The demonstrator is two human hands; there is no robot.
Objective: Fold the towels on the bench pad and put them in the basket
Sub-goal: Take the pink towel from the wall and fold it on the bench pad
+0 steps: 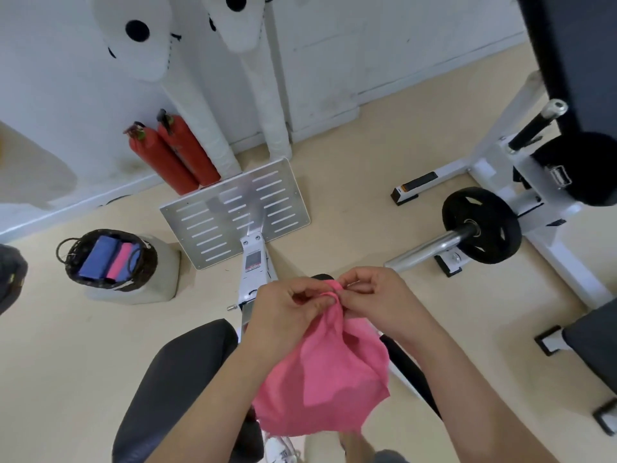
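Note:
A pink towel [329,372] hangs bunched in the air above the black bench pad [173,379]. My left hand [287,305] and my right hand [374,295] both pinch its top edge, close together, fingers curled round the cloth. The dark wicker basket [147,262] stands on the floor at the left, on a pale block. Inside it lie folded blue towels [98,257] and a folded pink one [120,260]. The towel hides part of the pad and my legs below.
A slotted metal footplate [233,212] on a white frame rises ahead of the bench. Two red fire extinguishers [173,155] lean at the wall. A barbell with a black weight plate [480,225] and a white rack stand to the right.

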